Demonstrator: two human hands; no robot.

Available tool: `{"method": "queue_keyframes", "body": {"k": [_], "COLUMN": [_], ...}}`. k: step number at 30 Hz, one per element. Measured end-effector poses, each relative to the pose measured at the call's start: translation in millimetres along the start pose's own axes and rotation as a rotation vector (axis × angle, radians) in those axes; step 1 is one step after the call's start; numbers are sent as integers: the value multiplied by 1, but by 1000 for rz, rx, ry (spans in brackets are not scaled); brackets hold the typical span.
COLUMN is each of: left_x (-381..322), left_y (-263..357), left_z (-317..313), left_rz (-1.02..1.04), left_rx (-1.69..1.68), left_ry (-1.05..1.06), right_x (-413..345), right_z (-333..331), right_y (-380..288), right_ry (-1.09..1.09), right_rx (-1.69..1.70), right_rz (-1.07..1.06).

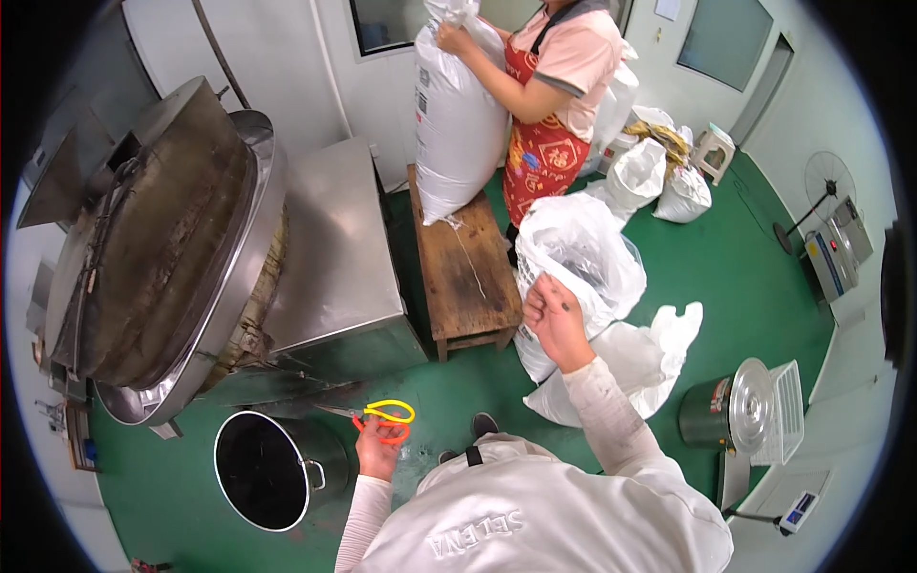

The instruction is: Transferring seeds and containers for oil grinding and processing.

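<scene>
My left hand (380, 450) grips a pair of scissors with yellow and orange handles (389, 421), their metal blades pointing left towards a tall metal pot. My right hand (557, 319) is raised before an open white plastic sack (534, 251), its fingers curled in. Whether something thin sits between those fingers, I cannot tell. Across the wooden bench (462, 279), a co-worker in a red apron holds the gathered top of a full white sack (458, 122) standing on it. A loose white string (469, 265) trails from that sack's base over the bench top.
The metal pot (326, 458), dark inside, stands on the green floor at left. Behind it are a large tilted round metal vessel (215, 286) and a steel cabinet (337, 243). A crumpled white sack (637, 358), a lidded pot (706, 415) and a fan (829, 188) are on the right.
</scene>
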State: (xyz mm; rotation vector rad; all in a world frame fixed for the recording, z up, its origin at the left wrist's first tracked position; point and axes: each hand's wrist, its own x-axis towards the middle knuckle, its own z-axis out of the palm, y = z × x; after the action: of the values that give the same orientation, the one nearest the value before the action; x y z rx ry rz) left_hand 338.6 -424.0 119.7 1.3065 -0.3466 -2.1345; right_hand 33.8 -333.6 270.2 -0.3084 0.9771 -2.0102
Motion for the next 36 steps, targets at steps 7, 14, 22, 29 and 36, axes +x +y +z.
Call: {"method": "queue_keyframes", "body": {"k": [7,14,22,29,36], "left_x": [1,16,88,150,206], "left_y": [-12,-25,23,105,145], "left_z": [52,64,60,65,32], "left_rz": [-19,71,275,602,596], "left_rx": [33,96,355,1198,1621], "left_ry": [44,16,128,672,643], "right_x": [-1,3,19,29,19], "right_z": [-60,-82,-95,-61,-27], "right_y": [30,45,49,67,83], "right_ry": [64,52,155,201,281], "right_rx": [-228,-286,-197,-277,-286], "right_rz": [210,382,287,334,283]}}
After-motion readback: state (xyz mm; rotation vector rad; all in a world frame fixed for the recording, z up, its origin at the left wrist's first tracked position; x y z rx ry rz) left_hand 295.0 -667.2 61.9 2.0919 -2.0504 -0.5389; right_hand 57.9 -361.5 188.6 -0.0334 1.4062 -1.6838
